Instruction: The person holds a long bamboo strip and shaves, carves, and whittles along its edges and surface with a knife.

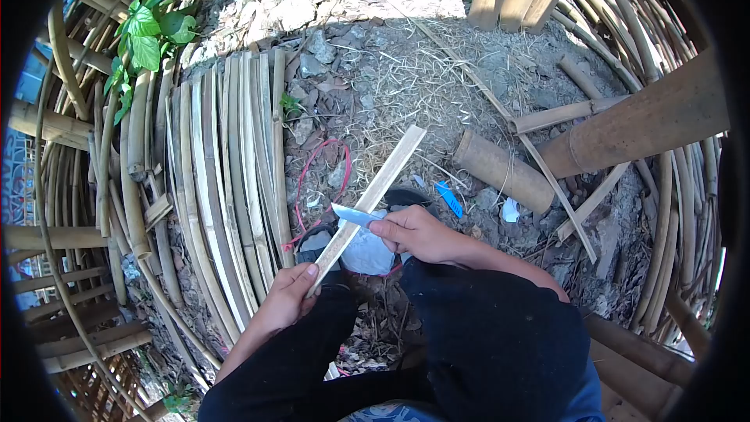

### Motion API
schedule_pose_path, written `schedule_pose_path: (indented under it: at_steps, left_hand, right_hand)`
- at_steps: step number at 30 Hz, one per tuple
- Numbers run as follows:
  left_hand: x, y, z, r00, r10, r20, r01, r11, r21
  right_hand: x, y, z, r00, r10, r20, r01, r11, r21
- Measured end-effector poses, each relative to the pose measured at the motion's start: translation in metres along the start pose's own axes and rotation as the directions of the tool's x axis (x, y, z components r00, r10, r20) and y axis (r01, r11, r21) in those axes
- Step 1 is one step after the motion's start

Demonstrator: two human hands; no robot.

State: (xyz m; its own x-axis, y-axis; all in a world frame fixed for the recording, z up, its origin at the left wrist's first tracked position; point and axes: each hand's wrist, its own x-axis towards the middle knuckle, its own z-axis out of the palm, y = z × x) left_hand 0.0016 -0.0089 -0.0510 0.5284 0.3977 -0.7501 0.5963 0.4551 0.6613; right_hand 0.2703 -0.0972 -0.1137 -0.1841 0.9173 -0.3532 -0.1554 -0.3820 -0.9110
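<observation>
My left hand [291,295] is closed around the lower end of a split bamboo strip [392,162], which slants up and away to the right between my knees. In my right hand [412,234] is a knife [355,215], its pale blade lying across the middle of the strip and pointing left. The fingers hide the knife's handle. Below the blade, a whitish bag or cloth [369,254] sits on the ground between my legs. Many split bamboo strips [234,148] lie side by side to the left of my left hand.
A short bamboo section [504,170] and a blue plastic piece [449,198] lie on the ground beyond my right hand. A thick bamboo pole [641,125] slopes in from the right. Pink string [298,187] loops near the strips, and a leafy plant [148,35] grows at upper left.
</observation>
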Motion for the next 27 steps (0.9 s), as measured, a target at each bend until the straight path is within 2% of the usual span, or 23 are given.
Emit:
schedule_pose_path:
  at_steps: [2,5,7,9,11,12,13,16,18,19,20,21,23,24,26,27]
  left_hand:
    - [0.000,0.000,0.000,1.000,-0.006,0.011,0.007,0.999,-0.031]
    - [-0.001,0.001,0.001,0.999,-0.029,-0.016,0.028,0.999,-0.030]
    - [0.001,0.000,0.001,0.999,-0.034,-0.024,0.033,0.999,-0.038]
    - [0.001,-0.001,0.000,0.999,-0.035,-0.030,0.033,0.998,-0.049]
    - [-0.001,-0.004,-0.001,0.999,-0.037,-0.036,0.034,0.998,-0.059]
    - [-0.003,-0.006,-0.001,0.997,-0.061,-0.048,0.059,0.997,-0.051]
    - [-0.003,-0.006,-0.001,0.995,-0.082,-0.061,0.079,0.996,-0.042]
    - [-0.001,-0.008,-0.004,0.998,-0.059,-0.032,0.058,0.998,-0.034]
    - [0.002,-0.009,-0.005,0.997,-0.065,-0.030,0.064,0.996,-0.056]
    - [0.003,-0.009,-0.005,0.997,-0.075,-0.029,0.073,0.995,-0.074]
    - [0.004,-0.010,-0.005,0.996,-0.079,-0.032,0.076,0.994,-0.075]
    - [0.005,-0.010,-0.006,0.996,-0.084,-0.005,0.083,0.989,-0.118]
    - [0.007,-0.009,-0.007,0.996,-0.089,0.013,0.090,0.983,-0.162]
    - [0.007,-0.006,-0.006,0.996,-0.086,0.024,0.089,0.977,-0.193]
    - [0.010,-0.004,-0.006,0.995,-0.070,0.068,0.086,0.961,-0.262]
    - [0.010,-0.002,-0.006,0.996,-0.067,0.064,0.082,0.961,-0.263]
  right_hand:
    - [-0.002,-0.002,-0.009,0.994,0.019,-0.108,-0.025,0.998,-0.055]
    - [0.002,0.008,-0.022,0.988,-0.032,-0.149,0.025,0.999,-0.046]
    - [0.005,0.007,-0.029,0.993,0.007,-0.121,-0.011,0.999,-0.034]
    - [0.007,0.003,-0.033,0.975,0.012,-0.224,-0.027,0.998,-0.064]
    - [0.007,-0.010,-0.057,0.908,0.038,-0.417,-0.027,0.999,0.032]
    - [0.013,0.003,-0.085,0.900,-0.053,-0.433,0.058,0.998,-0.003]
    - [0.005,-0.015,-0.091,0.877,0.028,-0.480,0.008,0.997,0.073]
    - [-0.006,-0.020,-0.084,0.879,0.061,-0.473,-0.012,0.994,0.104]
    - [-0.014,-0.022,-0.061,0.886,0.097,-0.453,0.029,0.964,0.263]
    - [-0.015,-0.018,-0.050,0.888,0.100,-0.449,0.025,0.964,0.264]
    - [-0.016,-0.014,-0.038,0.882,-0.065,-0.468,0.118,0.989,0.086]
    - [-0.015,-0.010,-0.027,0.859,-0.231,-0.456,0.211,0.973,-0.095]
    - [-0.013,-0.011,-0.007,0.988,-0.128,-0.090,0.103,0.964,-0.245]
    - [-0.008,-0.007,0.003,0.988,-0.130,-0.086,0.106,0.965,-0.241]
    - [0.006,0.004,0.014,0.985,0.020,0.170,0.001,0.992,-0.123]
    - [0.010,0.004,0.014,0.985,0.018,0.173,0.004,0.992,-0.126]
